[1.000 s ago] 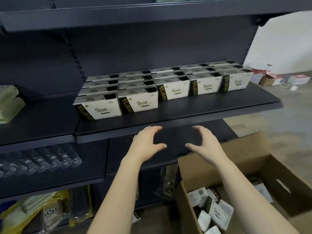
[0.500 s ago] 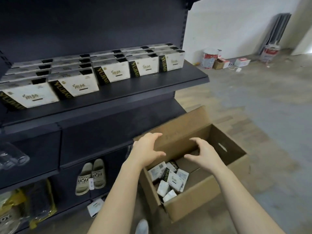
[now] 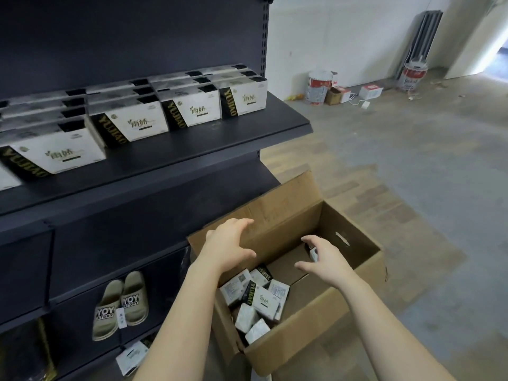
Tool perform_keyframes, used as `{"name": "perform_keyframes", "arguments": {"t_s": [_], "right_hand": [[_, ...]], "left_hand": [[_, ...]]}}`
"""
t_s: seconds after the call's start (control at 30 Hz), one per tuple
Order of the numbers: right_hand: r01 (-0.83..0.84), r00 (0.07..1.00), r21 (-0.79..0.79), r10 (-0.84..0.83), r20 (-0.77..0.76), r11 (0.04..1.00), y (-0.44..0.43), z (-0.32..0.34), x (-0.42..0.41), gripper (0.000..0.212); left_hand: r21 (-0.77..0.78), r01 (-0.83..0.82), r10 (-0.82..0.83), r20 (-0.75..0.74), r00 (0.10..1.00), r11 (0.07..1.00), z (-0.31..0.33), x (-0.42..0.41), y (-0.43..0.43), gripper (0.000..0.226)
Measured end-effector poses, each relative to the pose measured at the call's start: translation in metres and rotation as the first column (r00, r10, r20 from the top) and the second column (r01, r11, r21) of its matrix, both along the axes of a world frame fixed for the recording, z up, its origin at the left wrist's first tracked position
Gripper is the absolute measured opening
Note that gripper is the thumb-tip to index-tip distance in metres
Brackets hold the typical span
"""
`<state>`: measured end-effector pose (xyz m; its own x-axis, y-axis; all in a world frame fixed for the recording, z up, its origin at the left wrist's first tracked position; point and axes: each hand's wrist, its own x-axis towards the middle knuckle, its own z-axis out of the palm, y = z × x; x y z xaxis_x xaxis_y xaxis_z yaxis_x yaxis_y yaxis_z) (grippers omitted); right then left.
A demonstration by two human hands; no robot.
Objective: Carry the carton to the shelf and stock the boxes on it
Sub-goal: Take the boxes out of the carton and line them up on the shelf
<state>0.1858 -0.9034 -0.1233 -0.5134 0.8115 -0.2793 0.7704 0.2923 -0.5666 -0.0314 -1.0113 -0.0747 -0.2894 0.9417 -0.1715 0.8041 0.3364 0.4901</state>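
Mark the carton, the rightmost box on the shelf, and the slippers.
carton (image 3: pixel 302 325), head view, on its front outer wall.
rightmost box on the shelf (image 3: pixel 251 103), head view, on its white front face.
slippers (image 3: pixel 131 301), head view, on one slipper's printed strap.

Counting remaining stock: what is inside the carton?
White-and-black boxes lie jumbled in the near-left corner of the carton; bare cardboard floor shows beside them. The right hand hides part of the far end; anything under the pile is covered.

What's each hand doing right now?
Left hand: open, empty, above the carton.
Right hand: open, empty, above the carton.
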Motion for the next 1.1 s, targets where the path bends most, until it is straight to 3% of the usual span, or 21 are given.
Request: {"name": "perform_keyframes", "arguments": {"t_s": [0.67, 1.1], "right_hand": [[-0.173, 0.984, -0.031, 0.171, -0.04, 0.985, 0.112, -0.009, -0.062, 0.071], [-0.492, 0.871, -0.025, 0.492, -0.017, 0.87, 0.192, -0.006, -0.07, 0.07]], "left_hand": [[-0.135, -0.207, 0.212, 0.022, 0.977, 0.969, -0.019, -0.038, 0.073, 0.079], [-0.109, -0.509, 0.515, 0.029, 0.857, 0.854, -0.018, 0.012, 0.092, 0.078]]}}
